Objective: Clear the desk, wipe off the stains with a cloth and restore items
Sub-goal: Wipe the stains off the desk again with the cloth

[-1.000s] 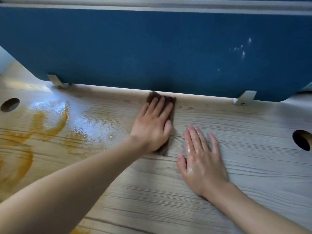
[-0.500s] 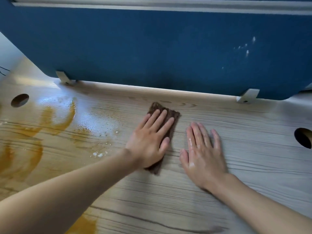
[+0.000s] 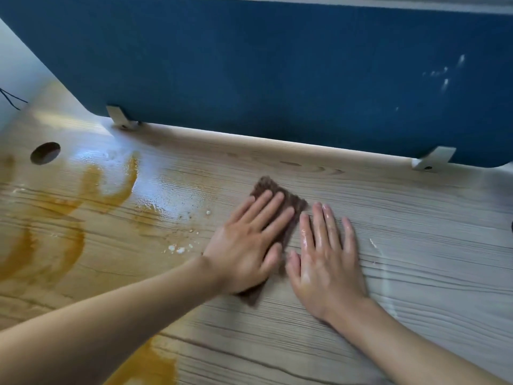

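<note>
A brown cloth [image 3: 268, 187] lies flat on the wooden desk [image 3: 402, 245], near its middle. My left hand [image 3: 249, 240] presses on the cloth with straight fingers and covers most of it. My right hand [image 3: 324, 254] rests flat on the bare wood just right of the cloth, fingers spread and wet-looking. Orange-brown stains [image 3: 111, 187] smear the left part of the desk, with a glossy wet patch [image 3: 172, 184] and a few white crumbs [image 3: 176, 249] beside them. Another orange stain [image 3: 147, 365] shows at the bottom edge below my left forearm.
A blue partition panel [image 3: 277, 65] stands along the desk's far edge on two white brackets [image 3: 122, 119] [image 3: 433, 159]. A round cable hole [image 3: 45, 153] opens at the desk's far left. A black cable [image 3: 11, 100] shows past the left edge.
My left hand has drawn the cloth back from the partition toward me. My right hand has stayed flat beside it; the view has shifted right and down.
</note>
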A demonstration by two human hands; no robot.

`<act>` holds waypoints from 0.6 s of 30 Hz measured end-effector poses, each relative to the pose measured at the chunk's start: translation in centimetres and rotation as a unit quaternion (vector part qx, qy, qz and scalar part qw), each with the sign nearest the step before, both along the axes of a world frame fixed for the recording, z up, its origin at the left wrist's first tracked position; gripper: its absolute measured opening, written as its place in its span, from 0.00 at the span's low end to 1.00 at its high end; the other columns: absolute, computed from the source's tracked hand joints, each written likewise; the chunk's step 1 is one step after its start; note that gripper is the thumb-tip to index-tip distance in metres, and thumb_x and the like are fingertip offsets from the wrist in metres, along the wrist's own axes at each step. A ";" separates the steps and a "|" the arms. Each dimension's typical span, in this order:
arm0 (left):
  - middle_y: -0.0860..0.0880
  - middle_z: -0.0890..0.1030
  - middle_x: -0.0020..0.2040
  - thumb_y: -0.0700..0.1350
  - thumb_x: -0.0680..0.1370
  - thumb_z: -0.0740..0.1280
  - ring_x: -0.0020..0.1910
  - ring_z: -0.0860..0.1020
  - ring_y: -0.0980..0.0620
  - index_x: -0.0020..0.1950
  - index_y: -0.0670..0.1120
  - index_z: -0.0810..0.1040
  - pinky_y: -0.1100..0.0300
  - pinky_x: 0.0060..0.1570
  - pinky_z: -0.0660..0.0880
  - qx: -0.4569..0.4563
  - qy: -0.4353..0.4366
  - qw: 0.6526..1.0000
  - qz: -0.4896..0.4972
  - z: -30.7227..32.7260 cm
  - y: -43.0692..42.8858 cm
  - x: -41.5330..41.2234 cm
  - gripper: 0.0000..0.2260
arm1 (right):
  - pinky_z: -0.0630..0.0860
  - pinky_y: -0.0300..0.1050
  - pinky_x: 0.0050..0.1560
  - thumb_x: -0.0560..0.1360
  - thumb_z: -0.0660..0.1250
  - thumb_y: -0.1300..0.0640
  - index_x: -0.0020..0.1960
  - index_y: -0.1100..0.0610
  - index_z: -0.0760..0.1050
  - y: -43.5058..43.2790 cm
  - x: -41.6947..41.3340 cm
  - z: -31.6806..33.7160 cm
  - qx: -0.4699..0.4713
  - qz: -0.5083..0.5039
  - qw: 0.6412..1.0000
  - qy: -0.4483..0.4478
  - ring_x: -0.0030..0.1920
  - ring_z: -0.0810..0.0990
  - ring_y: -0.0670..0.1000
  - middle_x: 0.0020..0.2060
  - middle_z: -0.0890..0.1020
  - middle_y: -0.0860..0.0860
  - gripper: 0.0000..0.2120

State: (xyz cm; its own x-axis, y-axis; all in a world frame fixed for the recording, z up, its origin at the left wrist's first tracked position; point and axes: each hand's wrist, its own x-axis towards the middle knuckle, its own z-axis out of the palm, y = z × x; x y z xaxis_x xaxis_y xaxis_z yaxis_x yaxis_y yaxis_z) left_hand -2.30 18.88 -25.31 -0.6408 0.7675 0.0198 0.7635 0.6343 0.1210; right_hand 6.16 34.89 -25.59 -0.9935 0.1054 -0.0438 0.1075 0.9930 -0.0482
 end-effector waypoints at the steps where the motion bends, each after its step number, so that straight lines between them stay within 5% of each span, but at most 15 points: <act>1: 0.46 0.54 0.81 0.57 0.80 0.53 0.81 0.50 0.48 0.81 0.50 0.59 0.50 0.79 0.48 -0.009 -0.015 0.999 -0.035 0.0 -0.7 0.2 0.29 | 0.57 0.66 0.74 0.76 0.50 0.44 0.75 0.64 0.65 0.0 0.0 0.0 0.001 0.000 1.000 -0.003 0.78 0.57 0.60 0.76 0.62 0.63 0.34; 3: 0.48 0.55 0.81 0.58 0.79 0.52 0.81 0.51 0.49 0.81 0.52 0.59 0.51 0.79 0.49 -0.016 -0.020 0.999 -0.036 -0.1 -0.8 -2.5 0.30 | 0.57 0.66 0.74 0.76 0.50 0.44 0.75 0.64 0.64 0.1 -0.1 -0.1 0.006 -0.001 1.000 0.001 0.78 0.57 0.60 0.77 0.61 0.63 0.34; 9: 0.46 0.56 0.81 0.58 0.78 0.45 0.80 0.52 0.48 0.81 0.51 0.57 0.51 0.79 0.48 -0.013 -0.010 0.980 0.200 -0.7 2.2 -9.2 0.31 | 0.57 0.66 0.74 0.77 0.50 0.44 0.77 0.63 0.62 0.1 -0.1 -0.2 0.011 -0.002 1.000 0.002 0.79 0.56 0.60 0.77 0.60 0.63 0.34; 15: 0.46 0.55 0.81 0.56 0.80 0.53 0.81 0.51 0.48 0.81 0.51 0.59 0.50 0.79 0.49 -0.008 -0.007 1.000 -0.024 0.0 -1.7 0.3 0.29 | 0.59 0.67 0.73 0.75 0.52 0.44 0.74 0.65 0.67 0.0 -0.1 -0.2 0.007 0.001 1.000 0.013 0.77 0.60 0.61 0.75 0.64 0.64 0.34; 18: 0.48 0.55 0.81 0.57 0.79 0.52 0.81 0.52 0.49 0.81 0.53 0.58 0.51 0.79 0.50 -0.021 -0.012 0.999 -0.021 -0.2 -2.1 -3.2 0.29 | 0.59 0.67 0.73 0.76 0.51 0.44 0.74 0.65 0.67 0.0 -0.2 -0.3 0.009 0.000 1.000 0.018 0.77 0.60 0.61 0.75 0.64 0.64 0.34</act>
